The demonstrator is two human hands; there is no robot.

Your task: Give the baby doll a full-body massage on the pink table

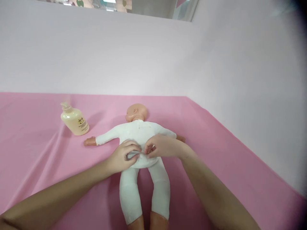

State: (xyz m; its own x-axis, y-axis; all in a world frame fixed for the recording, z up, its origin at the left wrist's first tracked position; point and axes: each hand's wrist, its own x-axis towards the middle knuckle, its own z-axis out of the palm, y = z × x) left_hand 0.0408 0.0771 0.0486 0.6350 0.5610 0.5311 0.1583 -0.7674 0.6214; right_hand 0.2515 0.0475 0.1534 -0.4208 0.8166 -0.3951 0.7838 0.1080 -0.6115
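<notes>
A baby doll [130,187] lies on its back with a white cloth body, its bald head turned to the left and its arms spread wide. Over its belly, my left hand [123,156] is closed around one end of a thin greyish-white piece [132,154], too small and covered to name. My right hand [159,146] pinches close by, at the right end of that same piece. Both hands touch or nearly touch the doll's front. What lies under the fingers is hidden.
A pale yellow pump bottle [76,122] stands tilted in view, left of the doll's outstretched arm. Pink cloth [211,166] covers the surface, with creases at the left. White walls [96,54] rise behind and to the right, with a window [153,8] at the top.
</notes>
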